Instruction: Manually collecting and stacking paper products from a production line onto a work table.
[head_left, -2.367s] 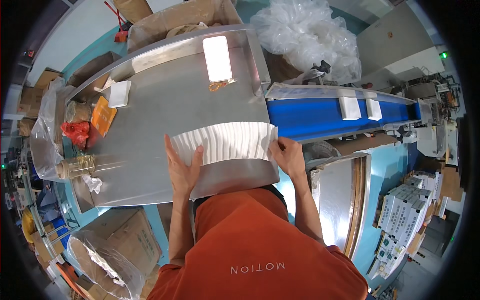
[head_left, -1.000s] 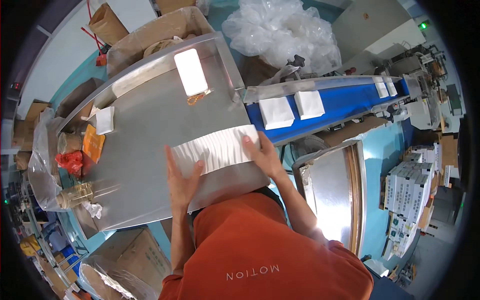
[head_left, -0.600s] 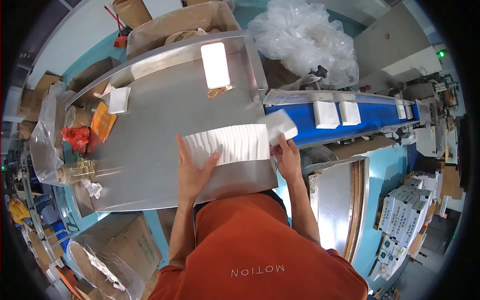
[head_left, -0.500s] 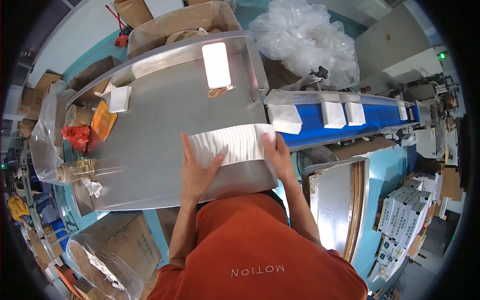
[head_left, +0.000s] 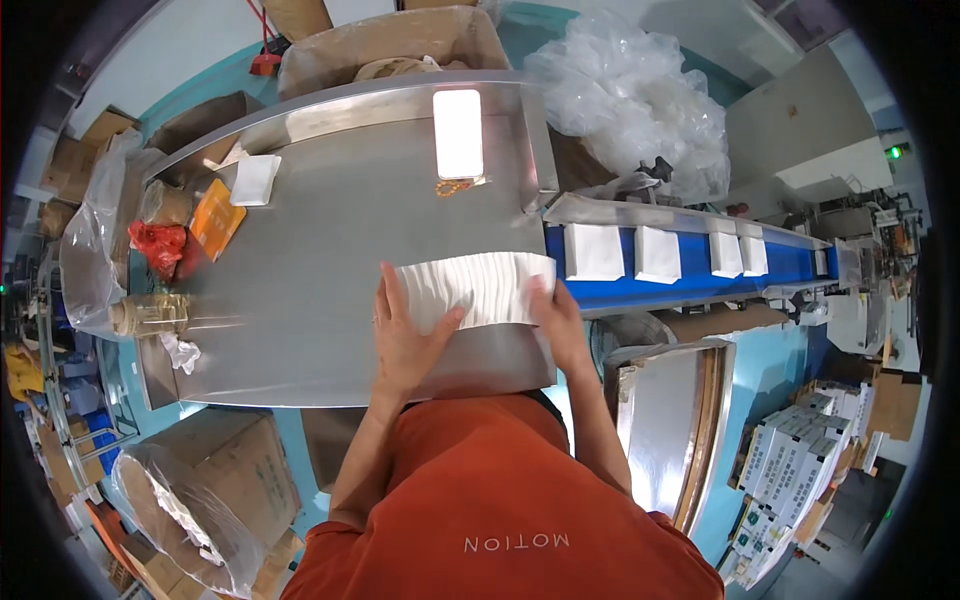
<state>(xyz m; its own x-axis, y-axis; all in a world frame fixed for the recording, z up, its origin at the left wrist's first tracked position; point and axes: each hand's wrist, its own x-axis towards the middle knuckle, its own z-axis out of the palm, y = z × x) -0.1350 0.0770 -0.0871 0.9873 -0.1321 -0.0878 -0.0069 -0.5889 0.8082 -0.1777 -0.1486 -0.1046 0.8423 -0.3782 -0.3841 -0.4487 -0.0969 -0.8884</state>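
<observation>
A row of white folded paper packs, like napkins or tissues, forms a long stack (head_left: pixel 475 290) near the front right of the steel table (head_left: pixel 310 300). My left hand (head_left: pixel 405 330) grips its left end, fingers along the far side and thumb on the near face. At the other end my right hand (head_left: pixel 555 315) holds the stack, its fingers partly blurred. Just beyond that hand runs a blue conveyor belt (head_left: pixel 695 262), carrying several white folded stacks such as this one (head_left: pixel 595 252).
A phone-like glowing white rectangle (head_left: pixel 458 135) lies at the table's back. At the left are an orange packet (head_left: pixel 217 220), a red plastic bag (head_left: pixel 157 245), a tape roll (head_left: pixel 150 315) and a white pack (head_left: pixel 256 180). Clear plastic bags (head_left: pixel 640 95) heap behind the conveyor.
The white packs on the belt have shifted, with the nearest ones now spaced differently. My hands keep their hold on the stack; the whole view has turned slightly.
</observation>
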